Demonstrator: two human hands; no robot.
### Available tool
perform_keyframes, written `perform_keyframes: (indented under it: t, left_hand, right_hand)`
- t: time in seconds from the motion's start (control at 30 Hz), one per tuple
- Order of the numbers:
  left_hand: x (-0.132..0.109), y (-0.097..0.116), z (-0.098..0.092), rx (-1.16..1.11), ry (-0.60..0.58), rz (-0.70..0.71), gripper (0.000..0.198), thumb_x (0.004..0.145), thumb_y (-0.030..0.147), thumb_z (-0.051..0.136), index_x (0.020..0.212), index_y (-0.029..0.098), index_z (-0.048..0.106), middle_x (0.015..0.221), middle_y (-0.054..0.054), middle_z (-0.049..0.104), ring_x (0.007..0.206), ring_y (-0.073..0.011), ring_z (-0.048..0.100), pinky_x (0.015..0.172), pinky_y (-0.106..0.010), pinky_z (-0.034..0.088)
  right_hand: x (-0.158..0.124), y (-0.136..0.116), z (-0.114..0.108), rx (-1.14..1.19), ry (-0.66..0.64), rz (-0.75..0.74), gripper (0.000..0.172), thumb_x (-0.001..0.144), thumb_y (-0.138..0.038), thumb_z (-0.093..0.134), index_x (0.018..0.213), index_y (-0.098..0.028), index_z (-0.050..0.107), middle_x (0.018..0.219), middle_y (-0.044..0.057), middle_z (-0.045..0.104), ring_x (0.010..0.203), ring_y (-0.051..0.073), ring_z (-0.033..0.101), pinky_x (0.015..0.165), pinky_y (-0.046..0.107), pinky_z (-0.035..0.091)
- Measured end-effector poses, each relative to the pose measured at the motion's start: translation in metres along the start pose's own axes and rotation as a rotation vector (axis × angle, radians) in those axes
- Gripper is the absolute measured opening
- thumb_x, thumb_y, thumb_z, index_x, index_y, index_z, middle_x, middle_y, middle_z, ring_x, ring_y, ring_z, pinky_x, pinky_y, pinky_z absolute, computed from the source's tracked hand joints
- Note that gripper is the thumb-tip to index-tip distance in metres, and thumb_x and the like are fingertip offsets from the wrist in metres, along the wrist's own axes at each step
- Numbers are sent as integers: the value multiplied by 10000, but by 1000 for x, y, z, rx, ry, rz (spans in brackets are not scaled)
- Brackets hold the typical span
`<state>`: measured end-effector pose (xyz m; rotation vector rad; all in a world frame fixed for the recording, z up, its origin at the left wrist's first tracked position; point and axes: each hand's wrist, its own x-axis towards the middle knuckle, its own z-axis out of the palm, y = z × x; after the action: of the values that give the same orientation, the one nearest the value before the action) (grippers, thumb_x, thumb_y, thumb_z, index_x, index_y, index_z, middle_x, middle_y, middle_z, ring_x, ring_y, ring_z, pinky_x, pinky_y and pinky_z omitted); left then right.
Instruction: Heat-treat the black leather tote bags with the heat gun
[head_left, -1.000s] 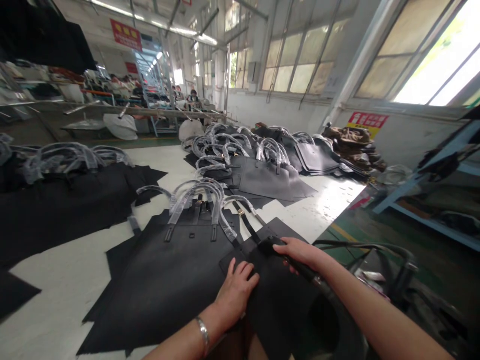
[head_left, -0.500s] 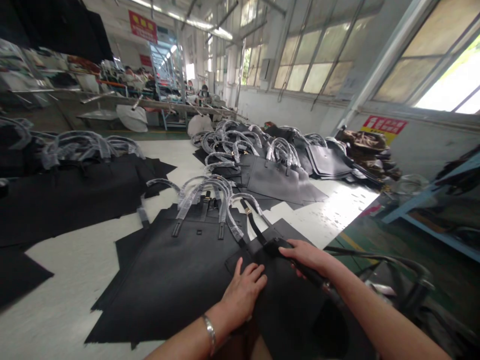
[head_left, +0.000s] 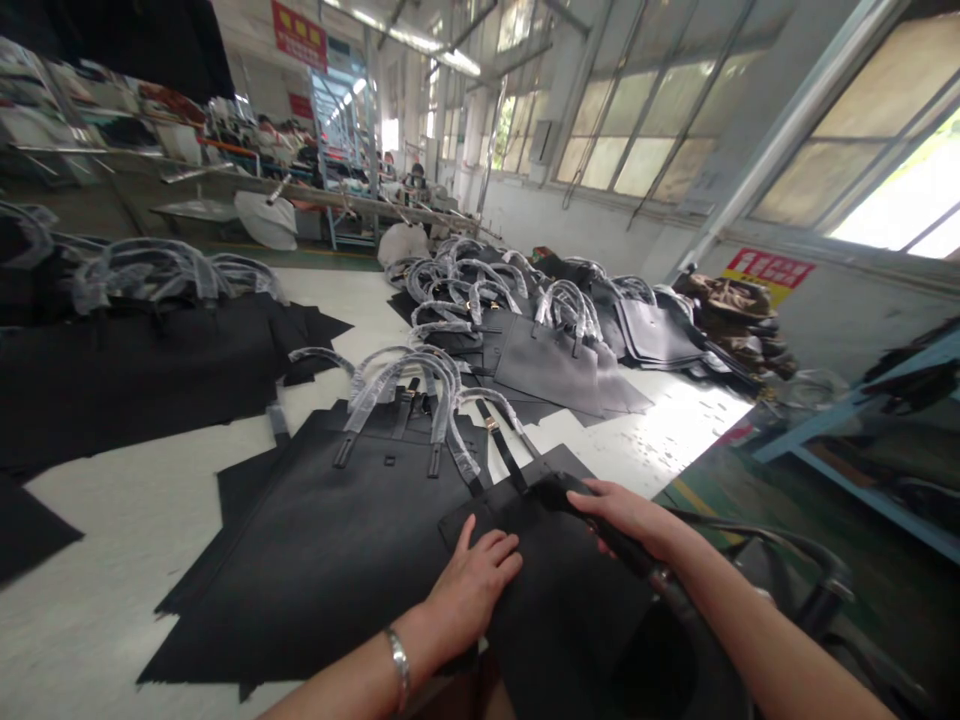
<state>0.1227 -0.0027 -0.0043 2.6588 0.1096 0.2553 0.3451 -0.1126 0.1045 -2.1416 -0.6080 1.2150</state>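
Head view. Black panel (head_left: 566, 600) lies at the near edge of the table (head_left: 82, 640), right of centre, its lower part running out of frame at the bottom.

Left hand (head_left: 474, 583): open, fingers loosely bent and a little spread, resting on the panel's left margin; no grip seen. Probably there to steady the piece and hold it flat.

Right hand (head_left: 626, 515): closed round a dark, long-handled tool (head_left: 611, 540), its front end over the panel's upper part. Tool type: cannot tell. The grip along the handle presumably lets the front end be guided.

A strap (head_left: 506, 450) with a gold-coloured buckle reaches away from the panel's top. Just left, also along the near edge: a bag piece (head_left: 315, 560), its handles (head_left: 409, 380) in clear wrap, likely against scuffing, and pointing to the far edge.

More bag pieces (head_left: 570, 360) lie toward the far right corner.

Writing: red hanging sign (head_left: 300, 35) and red-and-yellow wall sign (head_left: 769, 270) carry characters, too blurred to read. No brand legible.
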Motion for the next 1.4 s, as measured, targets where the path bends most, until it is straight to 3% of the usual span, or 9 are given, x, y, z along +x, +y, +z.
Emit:
perform_keyframes:
  t: [0.13, 0.23, 0.37, 0.5, 0.67, 0.83, 0.97, 1.23, 1.4]
  left_hand:
    - [-1, -2, -2, -3, -17, 20, 415, 840, 65, 489, 1218, 231, 532, 1360, -79, 498, 1260, -243, 409, 1129, -610, 78]
    - [-2, -2, -1, -12, 0, 10, 435, 840, 46, 461, 1228, 232, 520, 1370, -69, 491, 1272, -233, 398, 1131, -607, 81]
    - [-3, -3, 1, -25, 6, 9, 448, 835, 37, 445, 1234, 229, 515, 1378, -69, 483, 1280, -232, 388, 1136, -602, 77]
    - [-3, -5, 2, -42, 19, 8, 418, 835, 58, 456, 1212, 225, 526, 1368, -77, 486, 1270, -233, 393, 1146, -585, 46]
    - [-2, -7, 5, -50, -3, 10, 406, 825, 99, 480, 1209, 224, 517, 1367, -72, 483, 1269, -233, 388, 1147, -579, 29]
    - [-1, -8, 8, -55, 10, 6, 412, 842, 98, 450, 1232, 221, 495, 1398, -71, 461, 1276, -236, 380, 1132, -608, 35]
    - [-2, -8, 8, -57, 17, 11, 402, 849, 112, 467, 1234, 225, 492, 1398, -65, 463, 1275, -237, 384, 1131, -615, 38]
    - [0, -9, 10, -55, 12, 15, 357, 873, 138, 462, 1216, 218, 520, 1370, -84, 482, 1267, -236, 393, 1143, -589, 25]
    - [0, -8, 8, -45, 21, 12, 352, 882, 129, 462, 1213, 233, 518, 1366, -70, 490, 1255, -235, 409, 1136, -608, 49]
  right_hand:
    - [17, -5, 16, -15, -40, -17, 252, 847, -422, 613, 943, -190, 592, 552, -26, 552, 380, 140, 537, 329, 209, 406]
    - [29, -13, 15, 11, 87, -69, 258, 880, -438, 561, 963, -194, 565, 580, -32, 540, 410, 126, 533, 358, 203, 408]
    - [29, -15, -5, 45, 252, -70, 307, 913, -493, 487, 1028, -209, 502, 643, -33, 535, 467, 116, 542, 407, 205, 439]
    - [15, -1, -25, 18, 169, 19, 296, 880, -484, 554, 949, -197, 528, 591, -24, 535, 430, 130, 530, 357, 208, 408]
    - [15, 9, -27, 25, 76, 86, 279, 874, -462, 572, 933, -191, 546, 583, -11, 556, 411, 135, 536, 343, 207, 410]
    - [36, 3, -18, 85, 192, 5, 267, 899, -464, 522, 941, -201, 503, 602, -28, 526, 430, 125, 531, 370, 209, 420]
    - [30, 1, -18, 115, 292, -82, 278, 916, -490, 480, 970, -218, 484, 661, -35, 523, 473, 106, 546, 418, 198, 441]
    - [6, 20, -23, 43, 121, 25, 276, 842, -439, 606, 953, -188, 584, 561, -19, 546, 383, 143, 530, 331, 215, 393]
    - [27, 9, -4, 62, 262, -83, 356, 866, -486, 539, 1097, -215, 540, 595, -40, 517, 422, 134, 535, 370, 212, 419]
